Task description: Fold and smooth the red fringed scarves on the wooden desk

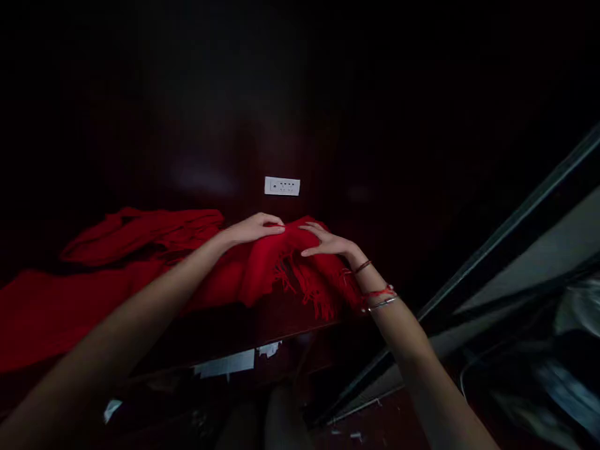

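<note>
In the middle of the frame we see a red cloth (260, 269) lying on a dark ledge (293, 322), its fringe (316, 300) hanging toward the right. Our left hand (255, 229) rests on the cloth's upper fold, its fingers close together and the thumb pointing right beside them; we cannot tell whether they pinch the fabric. Our right hand (324, 240) is over the fringed end, its fingers spread and the thumb well apart from them; we cannot tell how firmly it touches. A dark band and a red-and-silver bracelet (382, 297) circle the right wrist. More red fabric (140, 232) lies in folds at the left of the frame. Just above the hands, a white socket (282, 186) shows small dark slots, with any marking too small for us to read. Low in the centre is pale paper (227, 364), too dim for us to read.
</note>
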A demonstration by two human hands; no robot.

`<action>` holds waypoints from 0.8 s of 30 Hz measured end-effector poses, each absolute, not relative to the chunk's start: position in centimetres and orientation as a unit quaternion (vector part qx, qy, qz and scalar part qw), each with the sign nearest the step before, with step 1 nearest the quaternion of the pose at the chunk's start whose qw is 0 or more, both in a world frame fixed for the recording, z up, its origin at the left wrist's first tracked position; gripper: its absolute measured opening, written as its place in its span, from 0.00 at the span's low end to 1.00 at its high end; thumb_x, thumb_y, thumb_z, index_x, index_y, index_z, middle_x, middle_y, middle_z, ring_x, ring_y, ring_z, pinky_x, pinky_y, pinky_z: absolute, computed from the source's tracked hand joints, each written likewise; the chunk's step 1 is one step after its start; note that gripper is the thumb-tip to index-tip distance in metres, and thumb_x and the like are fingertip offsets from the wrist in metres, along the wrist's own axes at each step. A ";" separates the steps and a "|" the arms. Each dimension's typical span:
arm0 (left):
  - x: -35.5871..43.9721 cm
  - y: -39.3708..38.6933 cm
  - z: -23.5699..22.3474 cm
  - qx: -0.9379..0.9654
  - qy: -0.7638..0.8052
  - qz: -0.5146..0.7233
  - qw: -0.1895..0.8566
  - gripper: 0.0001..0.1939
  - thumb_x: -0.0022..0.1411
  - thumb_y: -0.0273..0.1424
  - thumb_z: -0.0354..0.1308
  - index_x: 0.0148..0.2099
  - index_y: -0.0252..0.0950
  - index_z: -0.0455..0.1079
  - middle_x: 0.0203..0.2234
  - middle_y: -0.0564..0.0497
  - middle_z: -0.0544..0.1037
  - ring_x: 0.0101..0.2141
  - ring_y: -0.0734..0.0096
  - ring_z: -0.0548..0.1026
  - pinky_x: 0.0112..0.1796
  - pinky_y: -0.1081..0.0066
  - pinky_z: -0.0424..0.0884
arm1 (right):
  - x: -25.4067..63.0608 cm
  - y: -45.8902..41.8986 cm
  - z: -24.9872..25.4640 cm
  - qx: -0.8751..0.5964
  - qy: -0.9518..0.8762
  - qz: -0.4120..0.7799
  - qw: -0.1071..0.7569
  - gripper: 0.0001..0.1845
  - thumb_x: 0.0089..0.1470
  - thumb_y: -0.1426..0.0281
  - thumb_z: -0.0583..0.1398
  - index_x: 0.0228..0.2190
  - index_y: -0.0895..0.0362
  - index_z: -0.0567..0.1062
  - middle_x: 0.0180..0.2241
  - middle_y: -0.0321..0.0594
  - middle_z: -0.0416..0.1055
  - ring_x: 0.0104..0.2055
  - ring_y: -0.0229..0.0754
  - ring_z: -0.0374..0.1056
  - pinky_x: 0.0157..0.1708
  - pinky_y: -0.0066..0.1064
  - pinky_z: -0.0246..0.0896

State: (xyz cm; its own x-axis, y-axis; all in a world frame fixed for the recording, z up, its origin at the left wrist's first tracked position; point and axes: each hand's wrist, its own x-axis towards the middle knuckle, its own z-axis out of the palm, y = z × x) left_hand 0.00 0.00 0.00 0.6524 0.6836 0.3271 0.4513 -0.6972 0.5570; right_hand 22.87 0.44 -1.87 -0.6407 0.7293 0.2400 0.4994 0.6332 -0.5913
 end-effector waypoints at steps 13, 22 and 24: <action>-0.8 -0.3 0.4 0.885 0.339 0.223 0.229 0.17 0.53 0.40 0.47 0.34 0.31 0.69 0.29 0.52 0.72 0.32 0.74 0.67 0.36 0.74 0.60 | 21.7 0.8 -2.6 -0.278 -0.822 0.432 0.245 0.12 0.42 0.64 0.58 0.24 0.62 0.69 0.22 0.31 0.64 0.25 0.30 0.59 0.27 0.24 0.53; -1.0 0.2 -0.6 0.886 0.348 0.207 0.225 0.18 0.53 0.40 0.47 0.35 0.31 0.68 0.30 0.52 0.71 0.32 0.74 0.66 0.35 0.75 0.59 | 24.9 0.0 -3.6 -0.355 -0.795 0.366 0.327 0.12 0.44 0.63 0.55 0.23 0.61 0.66 0.21 0.31 0.60 0.24 0.30 0.54 0.26 0.24 0.50; -1.4 0.2 -1.3 0.889 0.350 0.161 0.249 0.18 0.51 0.40 0.48 0.37 0.31 0.67 0.32 0.52 0.71 0.32 0.74 0.67 0.34 0.77 0.59 | 25.4 -0.4 -3.1 -0.375 -0.770 0.344 0.385 0.12 0.45 0.63 0.54 0.24 0.60 0.65 0.21 0.30 0.58 0.23 0.30 0.53 0.23 0.23 0.49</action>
State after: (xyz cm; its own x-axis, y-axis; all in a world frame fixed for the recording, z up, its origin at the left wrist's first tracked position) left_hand -1.40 0.19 -1.28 0.7036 0.7018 0.1112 0.5417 -0.6311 0.5553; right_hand 25.44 -0.35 -3.09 -0.4228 0.8416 0.3360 0.3124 0.4834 -0.8178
